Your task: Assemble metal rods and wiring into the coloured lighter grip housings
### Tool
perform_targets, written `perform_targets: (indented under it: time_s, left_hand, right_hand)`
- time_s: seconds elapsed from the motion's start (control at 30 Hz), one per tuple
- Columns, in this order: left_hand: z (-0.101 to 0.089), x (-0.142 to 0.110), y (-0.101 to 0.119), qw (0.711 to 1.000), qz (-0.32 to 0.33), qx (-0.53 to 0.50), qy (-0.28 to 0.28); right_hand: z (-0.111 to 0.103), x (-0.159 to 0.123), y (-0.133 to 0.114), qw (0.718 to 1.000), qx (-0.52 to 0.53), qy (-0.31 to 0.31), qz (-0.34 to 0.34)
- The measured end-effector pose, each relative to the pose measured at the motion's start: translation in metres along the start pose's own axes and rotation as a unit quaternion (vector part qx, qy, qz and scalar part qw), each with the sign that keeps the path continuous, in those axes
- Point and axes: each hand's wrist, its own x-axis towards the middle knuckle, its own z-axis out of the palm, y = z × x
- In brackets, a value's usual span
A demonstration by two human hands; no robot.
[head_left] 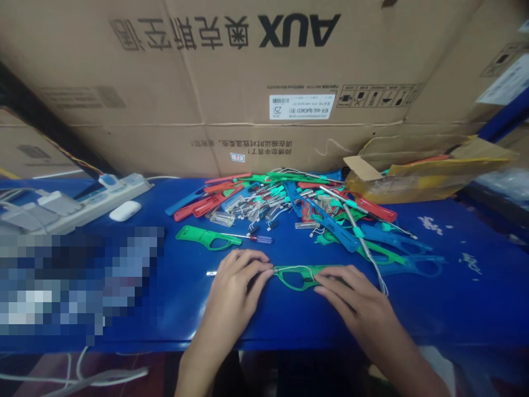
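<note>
A green lighter handle shell [306,271], with a trigger loop and a thin white wire along it, lies between my two hands just above the blue table. My left hand [239,281] pinches the shell's left end, where a metal tube begins. The tube's tip [211,273] shows left of my fingers; its middle is hidden. At the right, my right hand [355,292] has thumb and fingers closed on the shell beside a small dark part and the wire. Beyond my left hand lie another green shell [194,236] and a screwdriver with a purple handle [263,239].
A pile of red, blue and green shells [210,205], clear tanks and wired parts spreads across the back. A taped carton [405,179] stands at right. On the left are a power strip [99,198] and a white earbud case [125,210]. A large cardboard wall [231,88] rises behind.
</note>
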Motion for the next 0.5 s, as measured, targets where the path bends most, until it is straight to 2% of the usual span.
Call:
perform_targets:
  time_s: [0.13, 0.23, 0.33, 0.4, 0.5]
  left_hand:
    - [0.000, -0.001, -0.001, 1.000, 0.006, -0.008, 0.002]
    - [0.001, -0.001, -0.002, 1.000, 0.012, -0.013, 0.003]
    - [0.001, -0.001, -0.002, 1.000, 0.018, -0.014, 0.004]
    - [0.001, -0.001, -0.003, 1.000, 0.022, -0.014, 0.009]
    - [0.001, -0.001, -0.004, 0.999, 0.027, -0.009, 0.015]
  right_hand:
    - [-0.009, -0.002, 0.000, 0.999, 0.017, -0.045, 0.009]
    - [-0.033, 0.009, 0.005, 0.999, 0.022, -0.048, -0.013]
    - [-0.059, 0.033, 0.011, 0.999, -0.029, -0.020, -0.034]
    - [-0.067, 0.050, 0.012, 0.995, -0.047, -0.067, -0.062]
    - [-0.061, 0.067, 0.009, 0.976, -0.092, -0.174, -0.093]
